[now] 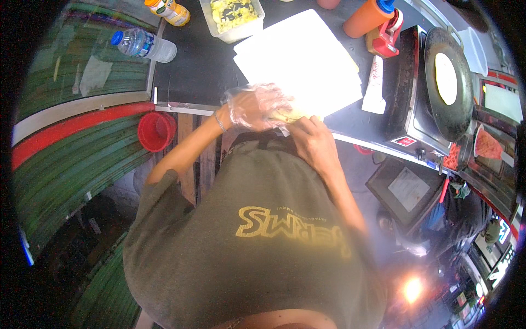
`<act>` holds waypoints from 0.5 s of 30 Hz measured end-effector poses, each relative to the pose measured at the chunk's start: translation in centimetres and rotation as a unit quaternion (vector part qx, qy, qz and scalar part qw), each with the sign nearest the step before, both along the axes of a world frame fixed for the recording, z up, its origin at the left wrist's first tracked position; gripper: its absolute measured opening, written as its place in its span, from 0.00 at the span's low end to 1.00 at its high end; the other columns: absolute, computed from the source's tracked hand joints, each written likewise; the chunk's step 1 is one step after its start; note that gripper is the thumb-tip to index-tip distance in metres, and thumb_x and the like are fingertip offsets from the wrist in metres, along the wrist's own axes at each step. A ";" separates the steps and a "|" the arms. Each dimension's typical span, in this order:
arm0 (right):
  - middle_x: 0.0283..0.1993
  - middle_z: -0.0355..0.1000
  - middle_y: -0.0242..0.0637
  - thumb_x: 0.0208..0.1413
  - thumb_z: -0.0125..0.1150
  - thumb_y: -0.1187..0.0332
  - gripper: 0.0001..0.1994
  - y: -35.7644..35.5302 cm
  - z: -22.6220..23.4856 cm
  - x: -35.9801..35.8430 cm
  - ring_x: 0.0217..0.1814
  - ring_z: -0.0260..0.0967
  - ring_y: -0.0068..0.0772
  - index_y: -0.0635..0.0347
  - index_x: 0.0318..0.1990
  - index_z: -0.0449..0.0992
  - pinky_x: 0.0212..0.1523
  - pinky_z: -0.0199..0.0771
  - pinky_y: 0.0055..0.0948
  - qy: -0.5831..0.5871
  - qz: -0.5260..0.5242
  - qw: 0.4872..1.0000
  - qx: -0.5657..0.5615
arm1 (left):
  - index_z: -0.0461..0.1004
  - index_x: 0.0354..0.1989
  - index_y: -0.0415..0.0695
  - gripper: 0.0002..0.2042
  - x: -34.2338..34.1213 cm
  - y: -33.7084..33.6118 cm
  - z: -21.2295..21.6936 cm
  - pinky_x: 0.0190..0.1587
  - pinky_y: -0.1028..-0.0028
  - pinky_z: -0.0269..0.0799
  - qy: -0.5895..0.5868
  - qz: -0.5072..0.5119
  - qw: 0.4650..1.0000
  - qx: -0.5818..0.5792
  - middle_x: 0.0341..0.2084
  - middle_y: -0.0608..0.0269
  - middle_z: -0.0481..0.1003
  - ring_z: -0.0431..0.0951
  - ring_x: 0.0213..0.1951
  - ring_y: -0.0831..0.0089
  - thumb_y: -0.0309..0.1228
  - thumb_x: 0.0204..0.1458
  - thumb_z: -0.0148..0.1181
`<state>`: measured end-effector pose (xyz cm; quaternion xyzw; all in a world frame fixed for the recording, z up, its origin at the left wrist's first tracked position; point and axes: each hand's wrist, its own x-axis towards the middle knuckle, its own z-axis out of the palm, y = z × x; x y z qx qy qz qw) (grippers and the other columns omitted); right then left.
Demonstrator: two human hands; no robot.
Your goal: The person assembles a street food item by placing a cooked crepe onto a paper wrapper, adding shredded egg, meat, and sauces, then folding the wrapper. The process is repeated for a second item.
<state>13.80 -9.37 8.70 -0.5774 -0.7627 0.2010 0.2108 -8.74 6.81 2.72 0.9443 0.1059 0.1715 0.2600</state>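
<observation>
Food stall, by appearance: 1 pan [446, 122] with 1 flatbread [446, 79], right; sauce bottle [366, 19], food tub [239, 36] far on counter [193, 68].

dark counter [194, 77] with a pale edge [189, 110]; green ribbed panels [71, 162], a red strip [82, 129] at left; warm light [412, 289] glowing lower right.

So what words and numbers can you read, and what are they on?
I won't copy words or brands, but writing shows here:
Dark shirt: large yellow lettering, with a smaller line.
Yellow-orange bottle: label lettering, partly visible.
Clear bottle: label too small to read.
White carton: red writing, too blurred.
Cooker: red panel, too blurred.
Signs far right: white lettering, partly visible.
</observation>
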 end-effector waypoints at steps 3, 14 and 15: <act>0.45 0.77 0.35 0.58 0.73 0.72 0.11 0.3 0.5 0.1 0.46 0.74 0.43 0.55 0.48 0.91 0.48 0.79 0.43 0.024 -0.042 0.999 -0.019 | 0.80 0.70 0.50 0.30 -0.6 -0.7 0.2 0.73 0.46 0.71 -0.005 0.026 1.000 -0.001 0.66 0.55 0.82 0.81 0.65 0.49 0.48 0.62 0.73; 0.44 0.77 0.40 0.61 0.74 0.73 0.07 1.0 1.1 -0.4 0.46 0.75 0.47 0.60 0.45 0.90 0.47 0.79 0.47 0.067 -0.077 0.995 -0.004 | 0.86 0.64 0.60 0.25 -1.2 -2.1 1.1 0.71 0.47 0.69 -0.003 0.056 0.994 0.092 0.58 0.67 0.87 0.84 0.60 0.60 0.41 0.55 0.77; 0.45 0.77 0.40 0.60 0.74 0.72 0.08 1.0 1.1 -0.5 0.46 0.75 0.47 0.61 0.45 0.90 0.48 0.79 0.47 0.069 -0.076 0.995 -0.006 | 0.86 0.64 0.60 0.25 -1.1 -2.1 1.1 0.71 0.47 0.69 0.000 0.058 0.995 0.078 0.58 0.67 0.87 0.84 0.59 0.60 0.42 0.55 0.77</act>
